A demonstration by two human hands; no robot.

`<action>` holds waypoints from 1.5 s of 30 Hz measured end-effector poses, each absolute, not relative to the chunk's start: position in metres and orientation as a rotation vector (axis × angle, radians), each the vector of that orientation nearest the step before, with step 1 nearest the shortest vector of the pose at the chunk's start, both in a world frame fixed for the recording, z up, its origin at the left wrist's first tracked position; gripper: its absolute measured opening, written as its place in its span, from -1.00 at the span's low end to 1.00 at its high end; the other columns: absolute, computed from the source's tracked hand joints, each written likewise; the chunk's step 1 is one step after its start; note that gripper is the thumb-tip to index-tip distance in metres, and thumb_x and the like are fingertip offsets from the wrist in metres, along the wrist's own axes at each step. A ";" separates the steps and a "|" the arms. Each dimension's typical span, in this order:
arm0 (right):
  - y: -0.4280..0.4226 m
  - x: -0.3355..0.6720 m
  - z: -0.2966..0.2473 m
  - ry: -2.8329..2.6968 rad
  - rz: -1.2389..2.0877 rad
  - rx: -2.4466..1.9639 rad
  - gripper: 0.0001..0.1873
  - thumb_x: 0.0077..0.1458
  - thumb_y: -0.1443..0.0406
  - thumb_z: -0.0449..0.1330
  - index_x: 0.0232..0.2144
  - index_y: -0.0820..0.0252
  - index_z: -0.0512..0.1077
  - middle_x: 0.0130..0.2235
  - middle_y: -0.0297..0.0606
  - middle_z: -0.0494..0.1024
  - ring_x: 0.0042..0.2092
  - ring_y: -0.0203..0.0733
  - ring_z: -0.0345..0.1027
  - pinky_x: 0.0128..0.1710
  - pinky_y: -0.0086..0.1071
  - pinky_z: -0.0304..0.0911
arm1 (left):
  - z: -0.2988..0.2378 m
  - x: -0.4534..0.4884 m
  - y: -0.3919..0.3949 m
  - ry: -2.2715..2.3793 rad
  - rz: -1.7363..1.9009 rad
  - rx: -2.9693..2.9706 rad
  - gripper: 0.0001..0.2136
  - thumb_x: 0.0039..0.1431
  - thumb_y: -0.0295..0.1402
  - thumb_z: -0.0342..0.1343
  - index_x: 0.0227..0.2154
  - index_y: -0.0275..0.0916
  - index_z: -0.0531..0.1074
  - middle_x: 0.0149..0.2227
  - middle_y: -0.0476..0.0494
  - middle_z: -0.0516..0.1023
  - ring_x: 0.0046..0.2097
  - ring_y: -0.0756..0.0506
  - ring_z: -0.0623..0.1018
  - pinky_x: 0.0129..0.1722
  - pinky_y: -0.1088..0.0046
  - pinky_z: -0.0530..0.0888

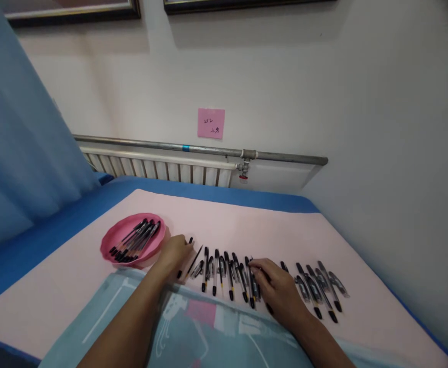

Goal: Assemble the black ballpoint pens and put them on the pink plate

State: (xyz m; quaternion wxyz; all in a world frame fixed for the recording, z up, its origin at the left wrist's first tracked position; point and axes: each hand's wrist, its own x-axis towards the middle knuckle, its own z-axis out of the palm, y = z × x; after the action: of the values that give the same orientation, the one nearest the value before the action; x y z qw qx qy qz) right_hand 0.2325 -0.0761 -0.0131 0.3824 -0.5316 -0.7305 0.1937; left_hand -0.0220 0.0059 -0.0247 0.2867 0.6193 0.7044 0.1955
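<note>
My left hand (175, 254) is closed, its fingertips on a pen whose dark ends show above and below them. A thin black refill (194, 261) lies just right of it. My right hand (277, 289) has thumb and forefinger pinched on the upper part of a black-ended pen (249, 281) in the row. Several more clear pens with black ends, such as one pen (215, 271), lie side by side between my hands, with loose clear caps (198, 268) among them. Another group of pens (326, 294) and caps lies to the right of my right hand.
A pink scalloped dish (107, 240) holding several pens (137, 240) stands at the left. The pale pink sheet (247, 225) covers a blue surface. Light blue printed cloth (185, 332) lies in front of me. Behind are a radiator (162, 168), a metal pipe (208, 149) and a blue curtain (24, 138).
</note>
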 end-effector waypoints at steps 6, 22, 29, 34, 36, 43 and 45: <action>-0.071 0.181 0.002 -1.832 0.820 -1.413 -0.75 0.06 0.19 0.01 -0.31 0.16 0.42 -0.46 -0.31 0.46 -0.43 -0.24 0.32 -0.42 -0.41 0.20 | -0.009 -0.013 -0.012 1.319 0.860 1.470 -0.76 0.04 -0.16 -0.08 -0.51 -0.24 0.26 -0.61 0.06 0.32 -0.60 0.06 0.33 -0.60 0.56 0.26; -0.056 0.163 -0.009 -1.495 1.080 -1.438 -0.79 -0.03 0.22 0.09 -0.32 0.20 0.35 -0.61 -0.48 0.21 -0.60 -0.38 0.09 -0.63 -0.52 0.01 | -0.021 -0.017 0.007 1.522 0.777 1.475 -0.91 -0.23 -0.41 0.12 -0.69 -0.25 0.32 -0.66 0.00 0.34 -0.47 -0.06 0.39 -0.45 0.47 0.25; -0.056 0.174 -0.001 -1.576 0.989 -1.458 -0.83 -0.02 0.26 0.08 -0.35 0.20 0.37 -0.57 -0.41 0.29 -0.54 -0.35 0.15 -0.56 -0.50 0.06 | -0.027 -0.002 0.029 1.663 0.612 1.448 -0.73 -0.41 -0.56 0.12 -0.91 -0.21 0.14 -0.73 -0.12 0.34 -0.33 -0.22 0.47 -0.35 0.40 0.25; -0.058 0.173 -0.007 -1.736 0.966 -1.443 -0.84 0.04 0.27 0.05 -0.32 0.19 0.36 -0.54 -0.40 0.32 -0.50 -0.35 0.17 -0.52 -0.50 0.05 | -0.015 -0.014 0.025 1.424 0.700 1.261 -0.86 -0.22 -0.36 0.11 -0.73 -0.24 0.28 -0.72 0.00 0.31 -0.61 -0.02 0.36 -0.58 0.49 0.25; -0.061 0.170 -0.011 -1.831 0.981 -1.402 -0.86 0.06 0.28 0.03 -0.35 0.19 0.36 -0.55 -0.40 0.31 -0.50 -0.35 0.16 -0.52 -0.51 0.02 | -0.010 -0.021 0.021 1.300 0.784 1.160 -0.84 -0.15 -0.26 0.09 -0.62 -0.24 0.30 -0.67 0.03 0.34 -0.64 0.04 0.32 -0.62 0.53 0.26; -0.069 0.161 -0.016 -2.031 0.965 -1.410 -0.86 0.06 0.27 0.02 -0.35 0.16 0.35 -0.51 -0.40 0.33 -0.49 -0.36 0.15 -0.52 -0.50 -0.04 | -0.004 -0.027 0.020 1.055 1.064 0.865 -0.77 -0.19 -0.28 0.19 -0.56 -0.28 0.27 -0.61 0.05 0.37 -0.58 0.11 0.37 -0.61 0.63 0.33; -0.070 0.161 -0.015 -2.034 0.964 -1.417 -0.86 0.06 0.28 0.02 -0.34 0.16 0.35 -0.52 -0.41 0.32 -0.49 -0.36 0.15 -0.51 -0.50 -0.04 | -0.006 -0.029 0.022 1.024 1.101 0.821 -0.79 -0.19 -0.31 0.20 -0.55 -0.30 0.29 -0.63 0.04 0.39 -0.59 0.11 0.38 -0.61 0.64 0.34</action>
State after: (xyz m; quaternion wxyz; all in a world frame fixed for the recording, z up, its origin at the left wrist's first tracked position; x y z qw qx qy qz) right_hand 0.1605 -0.0698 -0.0153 0.2384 -0.5175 -0.7425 0.3521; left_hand -0.0288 0.0217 -0.0057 0.6552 0.3620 0.4516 0.4856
